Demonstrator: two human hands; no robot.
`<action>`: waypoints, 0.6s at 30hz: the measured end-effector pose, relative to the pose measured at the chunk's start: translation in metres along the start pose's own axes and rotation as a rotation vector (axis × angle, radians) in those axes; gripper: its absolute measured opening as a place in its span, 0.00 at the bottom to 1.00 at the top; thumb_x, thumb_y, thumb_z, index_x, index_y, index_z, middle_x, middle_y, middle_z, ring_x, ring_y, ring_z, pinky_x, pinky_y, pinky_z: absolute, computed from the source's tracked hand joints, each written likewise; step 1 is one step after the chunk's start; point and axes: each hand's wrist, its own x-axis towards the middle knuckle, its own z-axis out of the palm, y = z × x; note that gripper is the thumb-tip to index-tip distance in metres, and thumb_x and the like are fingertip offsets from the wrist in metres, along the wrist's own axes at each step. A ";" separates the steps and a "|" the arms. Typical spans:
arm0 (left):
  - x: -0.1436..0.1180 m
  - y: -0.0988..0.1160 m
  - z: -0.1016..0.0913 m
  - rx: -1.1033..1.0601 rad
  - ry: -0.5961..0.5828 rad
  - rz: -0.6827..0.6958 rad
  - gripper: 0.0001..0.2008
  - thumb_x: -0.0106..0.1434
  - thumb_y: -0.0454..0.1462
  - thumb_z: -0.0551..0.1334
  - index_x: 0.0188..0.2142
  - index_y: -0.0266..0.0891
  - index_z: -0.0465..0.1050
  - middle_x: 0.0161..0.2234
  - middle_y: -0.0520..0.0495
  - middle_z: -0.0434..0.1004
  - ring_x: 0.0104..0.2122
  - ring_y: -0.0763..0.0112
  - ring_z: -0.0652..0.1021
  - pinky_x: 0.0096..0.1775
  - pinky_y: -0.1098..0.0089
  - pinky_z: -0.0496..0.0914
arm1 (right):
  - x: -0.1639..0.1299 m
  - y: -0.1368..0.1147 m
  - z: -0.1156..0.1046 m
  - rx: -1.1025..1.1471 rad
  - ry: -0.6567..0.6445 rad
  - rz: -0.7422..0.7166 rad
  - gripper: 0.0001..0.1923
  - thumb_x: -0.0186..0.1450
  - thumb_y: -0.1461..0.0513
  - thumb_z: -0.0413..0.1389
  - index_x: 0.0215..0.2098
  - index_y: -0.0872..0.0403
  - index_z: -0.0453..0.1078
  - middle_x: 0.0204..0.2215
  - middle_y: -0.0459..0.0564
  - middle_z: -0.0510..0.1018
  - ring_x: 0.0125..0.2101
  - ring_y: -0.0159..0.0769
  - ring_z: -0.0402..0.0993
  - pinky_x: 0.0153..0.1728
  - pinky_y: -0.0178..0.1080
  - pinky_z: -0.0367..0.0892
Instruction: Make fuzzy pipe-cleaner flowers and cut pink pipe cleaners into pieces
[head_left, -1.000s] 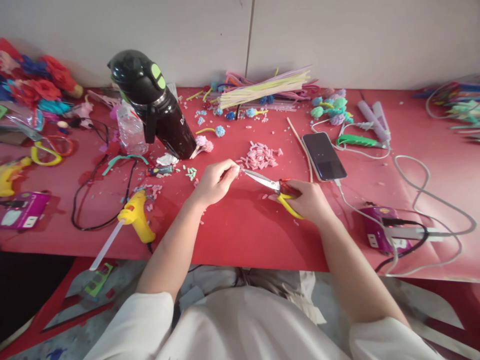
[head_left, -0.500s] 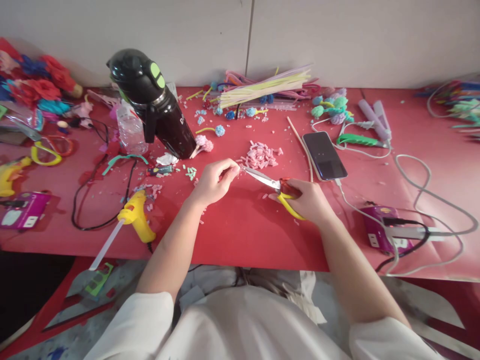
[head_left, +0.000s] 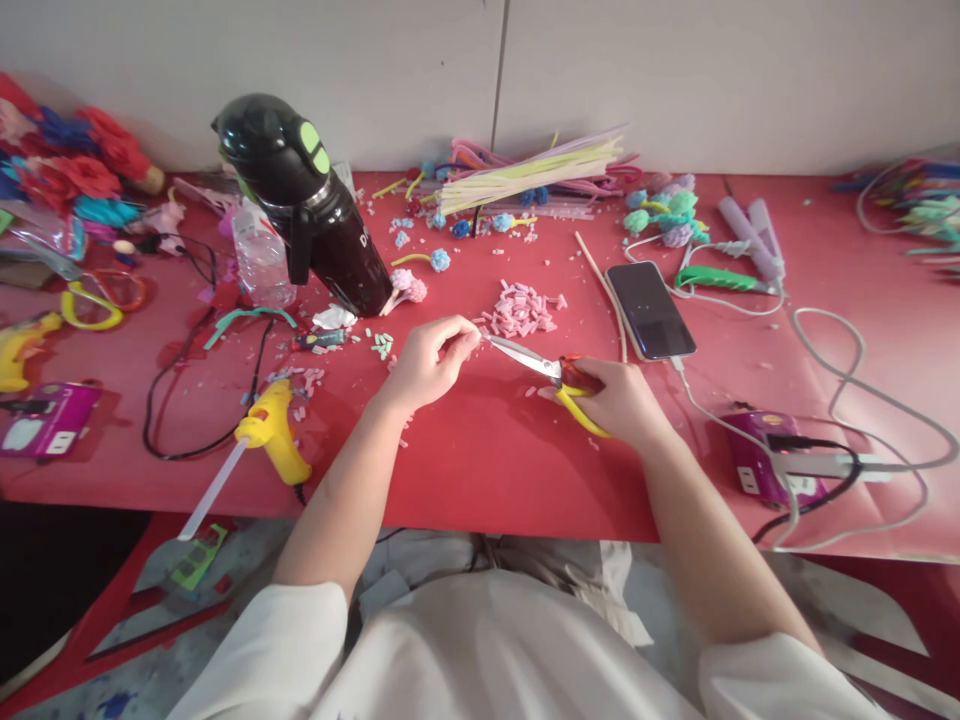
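My right hand (head_left: pixel 611 400) is closed round the handles of a pair of scissors (head_left: pixel 529 358), one grip orange-red and the other yellow. The blades point left and look nearly closed, their tips by my left fingertips. Thumb and fingers of my left hand (head_left: pixel 435 360) are pinched together; what sits between them is too small to make out. Just beyond the blades lies a heap of short pink cut pieces (head_left: pixel 523 309) on the red table (head_left: pixel 480 470). Between that heap and the phone rests a long pale pipe cleaner (head_left: pixel 592 262).
A black flask (head_left: pixel 330 230) stands behind my left hand. At left lies a yellow glue gun (head_left: pixel 274 430). The phone (head_left: pixel 651 310) with its white cable is at right, near a purple power block (head_left: pixel 769 455). Pipe cleaner bundles (head_left: pixel 532 175) line the back.
Almost nothing differs. The scissors and both hands keep nearly the same place; the view has shifted very slightly.
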 end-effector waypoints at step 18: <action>-0.001 0.002 0.001 -0.043 -0.007 -0.041 0.16 0.75 0.45 0.57 0.31 0.40 0.68 0.27 0.51 0.71 0.28 0.73 0.71 0.34 0.69 0.66 | -0.001 -0.001 0.000 0.000 0.008 0.005 0.32 0.54 0.36 0.65 0.22 0.52 0.60 0.18 0.40 0.56 0.23 0.30 0.50 0.22 0.34 0.53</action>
